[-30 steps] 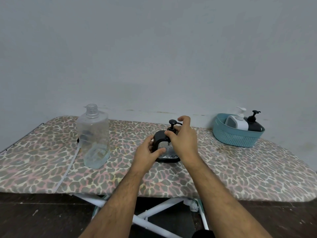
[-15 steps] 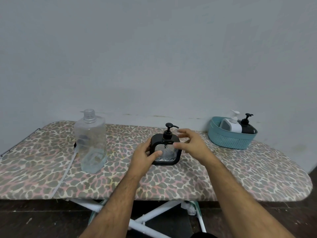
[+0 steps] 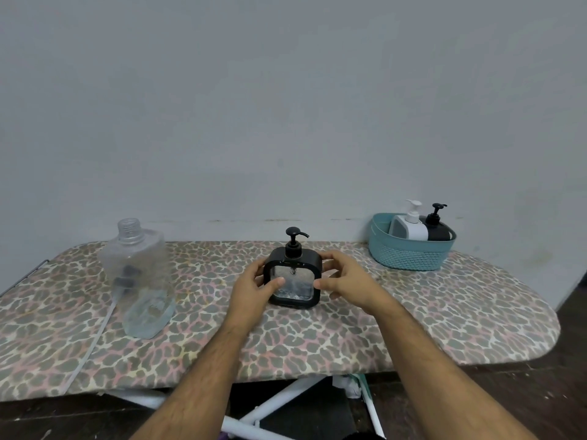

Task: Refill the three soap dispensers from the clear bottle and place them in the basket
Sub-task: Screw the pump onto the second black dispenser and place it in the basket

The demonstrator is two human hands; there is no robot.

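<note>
Now both hands frame the black windowed dispenser (image 3: 293,281), upright mid-table (image 3: 444,312): left hand (image 3: 254,289) fingers grasping its left side, right hand (image 3: 346,281) loosely cupping the right, apparently touching. Two dispensers already sit in the teal basket (image 3: 409,254), far right. Likely next: lift it clear and carry it right without tipping.
</note>
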